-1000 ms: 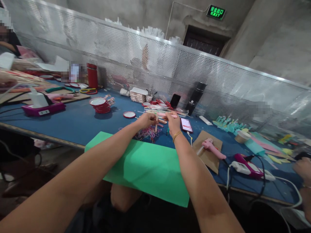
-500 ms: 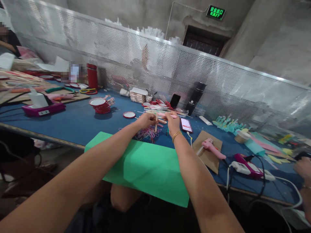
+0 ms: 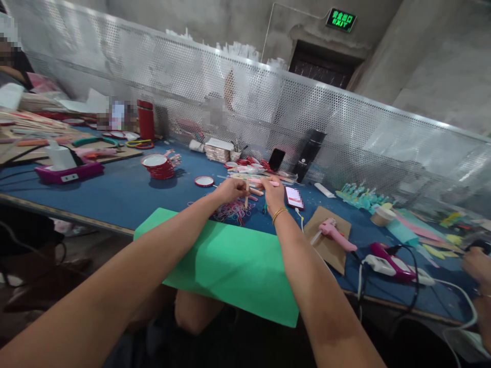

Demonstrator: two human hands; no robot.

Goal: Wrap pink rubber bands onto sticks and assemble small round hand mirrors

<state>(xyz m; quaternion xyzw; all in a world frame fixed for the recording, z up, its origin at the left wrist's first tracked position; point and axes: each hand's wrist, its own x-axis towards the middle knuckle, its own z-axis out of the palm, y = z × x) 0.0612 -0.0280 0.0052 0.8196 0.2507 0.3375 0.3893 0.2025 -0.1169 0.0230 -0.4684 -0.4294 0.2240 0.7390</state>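
Note:
My left hand (image 3: 232, 190) is closed, its fingertips pinching a short pale stick (image 3: 246, 199) that looks like wood and stands roughly upright. Close beside it, my right hand (image 3: 270, 191) is closed around a slim pink pen-like tool (image 3: 273, 183). The tool's front end points left toward the stick; whether they touch is too small to tell. Below my hands lies a tangle of pink, purple and white thin cords (image 3: 232, 210). A sheet of green foam or card (image 3: 230, 260) lies under my forearms, across the table's front edge and over my lap.
Left on the blue table (image 3: 123, 191) are a stack of red-rimmed discs (image 3: 161, 168) and a purple power strip (image 3: 69, 172). To the right are a phone (image 3: 294, 197), a pink glue gun (image 3: 337, 236) on cardboard, and another power strip (image 3: 395, 263). Another person's hand (image 3: 477, 263) shows far right.
My hands, the stick and the pink tool stay almost exactly where they were. At the far right, the other person's hand has shifted slightly.

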